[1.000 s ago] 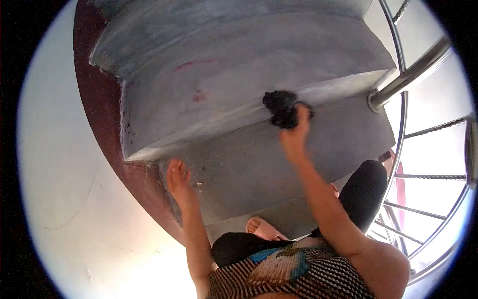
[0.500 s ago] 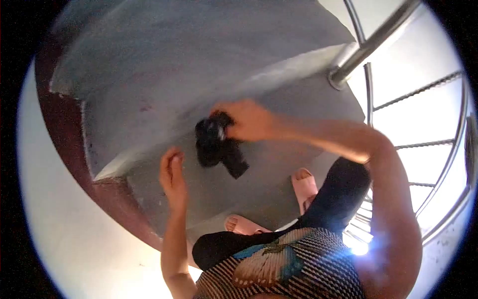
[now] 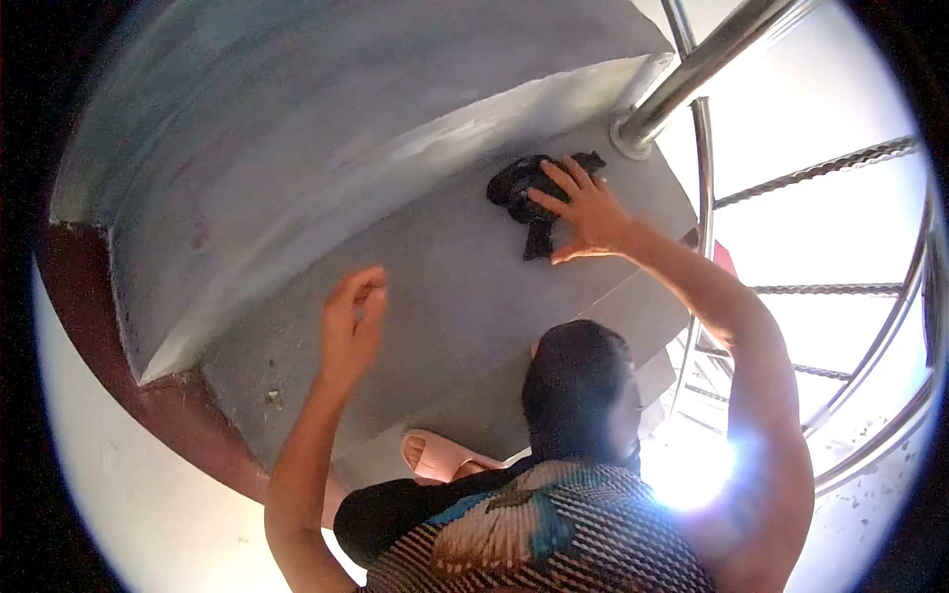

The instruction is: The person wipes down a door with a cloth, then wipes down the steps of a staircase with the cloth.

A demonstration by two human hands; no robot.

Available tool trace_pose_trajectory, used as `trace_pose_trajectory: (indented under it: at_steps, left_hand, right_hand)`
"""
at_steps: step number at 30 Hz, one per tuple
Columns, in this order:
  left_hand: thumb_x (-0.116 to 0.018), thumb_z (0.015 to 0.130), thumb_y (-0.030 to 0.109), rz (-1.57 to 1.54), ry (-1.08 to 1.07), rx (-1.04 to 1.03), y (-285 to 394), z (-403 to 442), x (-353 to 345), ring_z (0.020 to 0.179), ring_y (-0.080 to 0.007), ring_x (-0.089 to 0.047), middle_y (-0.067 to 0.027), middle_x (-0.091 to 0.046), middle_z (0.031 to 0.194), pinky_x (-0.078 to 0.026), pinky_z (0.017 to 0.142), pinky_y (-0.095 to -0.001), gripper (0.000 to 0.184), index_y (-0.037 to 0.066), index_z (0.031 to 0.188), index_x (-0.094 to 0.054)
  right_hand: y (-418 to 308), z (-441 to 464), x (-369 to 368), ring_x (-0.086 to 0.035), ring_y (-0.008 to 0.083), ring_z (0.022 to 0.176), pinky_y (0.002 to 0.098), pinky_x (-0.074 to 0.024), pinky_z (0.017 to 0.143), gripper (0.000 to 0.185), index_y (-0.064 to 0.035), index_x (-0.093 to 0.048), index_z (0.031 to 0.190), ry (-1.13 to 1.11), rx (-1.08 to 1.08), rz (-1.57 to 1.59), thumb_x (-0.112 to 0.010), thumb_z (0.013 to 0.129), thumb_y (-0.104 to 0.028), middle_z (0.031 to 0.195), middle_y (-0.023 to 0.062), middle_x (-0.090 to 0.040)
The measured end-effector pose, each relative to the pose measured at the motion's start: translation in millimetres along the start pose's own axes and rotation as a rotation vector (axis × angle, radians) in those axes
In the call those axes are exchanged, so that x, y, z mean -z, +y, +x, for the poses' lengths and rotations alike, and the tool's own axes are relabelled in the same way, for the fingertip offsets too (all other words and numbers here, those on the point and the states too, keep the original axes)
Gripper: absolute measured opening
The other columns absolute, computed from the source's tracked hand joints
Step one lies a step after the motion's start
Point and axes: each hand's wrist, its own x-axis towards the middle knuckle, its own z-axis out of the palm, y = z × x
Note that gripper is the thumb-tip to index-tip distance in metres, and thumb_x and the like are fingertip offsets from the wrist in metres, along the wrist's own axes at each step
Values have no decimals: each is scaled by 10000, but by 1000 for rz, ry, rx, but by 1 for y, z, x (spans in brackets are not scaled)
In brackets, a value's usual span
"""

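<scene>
A crumpled black cloth (image 3: 514,188) lies on the grey stair step, near the foot of the metal post. My right hand (image 3: 595,215) rests on its right side with fingers spread, touching it rather than gripping it. Part of the cloth is hidden under those fingers. My left hand (image 3: 351,321) hovers over the left part of the step, fingers loosely bent and the thumb apart, with nothing in it.
The steps (image 3: 297,128) are grey, curved and rise away from me. A metal post (image 3: 682,84) and railing bars (image 3: 830,290) stand on the right. Dark red edging (image 3: 84,296) meets a pale wall on the left. One pink slipper (image 3: 445,455) shows below.
My right hand has carried the black cloth to the right and down onto the step near the post, and its fingers have spread. My left hand stays raised and empty.
</scene>
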Motion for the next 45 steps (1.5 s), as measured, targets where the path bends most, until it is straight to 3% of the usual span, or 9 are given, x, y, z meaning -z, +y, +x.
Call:
trace_pose_trajectory:
  at_steps: [8, 14, 20, 26, 28, 30, 35, 40, 45]
  left_hand:
    - [-501, 834, 70, -73, -12, 67, -4, 19, -33, 830, -137, -551, -70, -575, 926, -436, 742, -260, 212, 5, 1029, -552]
    - [-480, 875, 126, -55, -183, 19, 4, 40, -53, 906, -174, -541, -82, -554, 990, -430, 822, -297, 232, 13, 1074, -519]
    - [-493, 886, 172, -79, -114, 186, 14, 43, -60, 924, -168, -538, -69, -560, 998, -431, 814, -296, 247, 24, 1082, -525]
    - [-457, 869, 58, -193, -35, 215, 4, 41, -64, 915, -160, -540, -84, -568, 983, -432, 807, -285, 231, -3, 1082, -521]
    - [-455, 870, 60, -175, -76, 166, -4, 41, -57, 923, -161, -538, -89, -566, 985, -431, 813, -285, 235, -2, 1087, -520]
    - [-453, 872, 62, -162, -102, 128, -8, 37, -55, 931, -162, -536, -94, -564, 987, -429, 819, -286, 239, -2, 1092, -518]
    - [-467, 876, 77, -197, -120, 199, -2, 27, -56, 913, -160, -544, -96, -564, 988, -432, 831, -291, 244, -8, 1099, -517]
    - [-482, 878, 121, -176, -134, 227, 21, 23, -59, 916, -164, -543, -76, -570, 985, -429, 839, -309, 242, 13, 1090, -527]
    - [-465, 879, 78, -279, -84, 162, 11, 18, -57, 896, -149, -542, -86, -565, 974, -430, 825, -282, 233, -6, 1090, -516]
  right_hand:
    - [-56, 2, 3, -257, 471, 1196, 522, -397, 888, 780, -241, -392, 1263, 163, -395, 304, -730, 568, -342, 1383, 185, -177]
    - [-28, -10, 15, -172, 466, 1242, 541, -401, 883, 833, -258, -310, 1323, -167, -50, 230, -722, 616, -417, 1408, 165, -121]
    - [-19, 18, 6, -289, 393, 1206, 501, -411, 868, 802, -296, -321, 1313, 94, 194, -5, -703, 627, -458, 1380, 100, -242]
    - [-21, 14, -35, -419, 310, 1101, 390, -465, 778, 429, -222, -558, 1060, 479, 109, 225, -681, 649, -240, 1216, 77, -432]
    - [-19, 6, -27, -462, 298, 1059, 364, -465, 792, 383, -180, -579, 996, 484, -112, 472, -665, 627, -125, 1165, 83, -476]
    - [-3, -23, -34, -498, 288, 1001, 376, -464, 806, 352, -185, -577, 990, 729, -306, 399, -625, 646, -121, 1117, 79, -506]
    - [72, -86, -55, -486, 279, 1050, 377, -456, 817, 385, -178, -573, 1011, 783, -788, 90, -642, 642, -92, 1110, 68, -515]
    - [92, -64, -40, -465, 340, 1079, 402, -406, 881, 416, -134, -550, 1105, 526, -1250, 363, -658, 722, -252, 1238, 144, -439]
    - [107, -88, -70, -491, 331, 1039, 432, -411, 871, 438, -85, -513, 1116, 581, -981, 355, -645, 735, -256, 1119, 163, -498]
